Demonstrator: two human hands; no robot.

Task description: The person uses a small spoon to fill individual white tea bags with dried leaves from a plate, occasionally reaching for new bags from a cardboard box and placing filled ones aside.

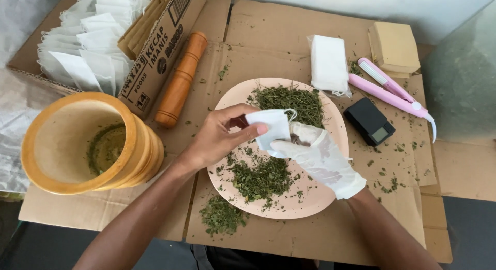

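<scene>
One small white sachet (268, 129) is being held above the pink plate (330, 197), near the plate's middle, between two heaps of dried green herb. It is being pinched at its left edge between the thumb and forefinger of the bare left hand (219, 135), with the other fingers curled under. The gloved right hand (318, 156) is being kept at the sachet's lower right corner, its fingers bunched together against the opening; whether any herb is pinched in them cannot be told.

To do the filling well, the mouth of the sachet is best kept open and upright directly over the plate, so that spilled flakes are caught there and not on the cardboard (268, 27). Small pinches are likely to go in more cleanly than large ones, since the paper looks thin and easily crushed. The grip of the left hand should be kept light, at the edge only, so the pouch is not flattened.

Further out, a black pocket scale (369, 121) is lying just right of the plate, with a pink sealing iron (392, 89) and a stack of white sachets (328, 64) behind it. A wooden mortar (82, 141) is tilted at the left, with a pestle (181, 79) beside a carton (150, 53) of empty sachets.
</scene>
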